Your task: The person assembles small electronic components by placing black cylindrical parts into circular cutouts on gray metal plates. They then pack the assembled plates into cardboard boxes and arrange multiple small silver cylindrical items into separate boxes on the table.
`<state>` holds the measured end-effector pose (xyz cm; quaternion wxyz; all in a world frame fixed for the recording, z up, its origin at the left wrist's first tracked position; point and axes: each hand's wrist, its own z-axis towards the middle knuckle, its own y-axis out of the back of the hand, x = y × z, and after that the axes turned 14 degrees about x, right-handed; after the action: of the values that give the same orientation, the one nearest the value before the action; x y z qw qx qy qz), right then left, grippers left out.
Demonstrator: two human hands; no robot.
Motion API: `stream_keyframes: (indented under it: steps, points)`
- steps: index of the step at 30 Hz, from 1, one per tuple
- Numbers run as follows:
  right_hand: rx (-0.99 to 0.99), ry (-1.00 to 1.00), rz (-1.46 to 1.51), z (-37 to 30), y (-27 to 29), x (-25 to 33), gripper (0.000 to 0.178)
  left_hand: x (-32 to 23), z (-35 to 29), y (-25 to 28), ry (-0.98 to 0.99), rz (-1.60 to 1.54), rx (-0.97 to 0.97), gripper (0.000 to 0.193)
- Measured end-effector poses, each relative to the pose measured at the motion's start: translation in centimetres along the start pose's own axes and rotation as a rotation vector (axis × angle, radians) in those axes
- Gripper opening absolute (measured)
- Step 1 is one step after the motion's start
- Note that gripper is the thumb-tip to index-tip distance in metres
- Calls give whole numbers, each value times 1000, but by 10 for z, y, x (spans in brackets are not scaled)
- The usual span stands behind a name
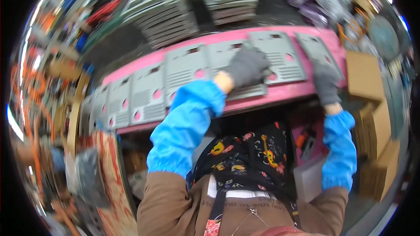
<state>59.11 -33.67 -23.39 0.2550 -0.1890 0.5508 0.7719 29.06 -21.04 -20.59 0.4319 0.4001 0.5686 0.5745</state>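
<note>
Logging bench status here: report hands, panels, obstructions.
Left hand over mid-row gray panel; right hand at rightmost panel, grip blurred. Panels lined up on pink surface. No obstruction visible.

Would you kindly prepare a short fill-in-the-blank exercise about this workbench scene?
1. Flat grey slotted panels lie in a row on a long table coloured ____.
2. Grey ____ cover the left hand and the right hand.
3. The right hand is at the row's ____ (left/right) end.
4. The loose, shiny sleeve covers are bright ____.

Missing words: pink; gloves; right; blue.
</note>
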Motion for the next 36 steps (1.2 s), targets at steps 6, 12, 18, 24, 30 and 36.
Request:
stream_keyframes:
  steps: [6, 12, 18, 24, 30, 36]
  points:
    - [143, -86, 432, -22, 37, 10, 11, -16, 5, 6, -62, -61, -44, 25]
    - [252, 21, 590, -55, 94, -39, 26, -44, 0, 14, -29, -176, -10, 26]
    - [236, -676, 256, -61, 79, -211, 26, -56, 3, 54, -69, -188, 39, 20]
    - [522, -714, 1590, -89, -3, -298, 50, -99, 40, 76, -301, -420, -15, 30]
    - [320, -788, 1746, -69, 12, -270, 48, -123, 58, 77, -397, -389, 76, 37]
    - [198, -631, 1378, -56, 138, -233, 46, -122, 52, 73, -203, -908, 127, 59]
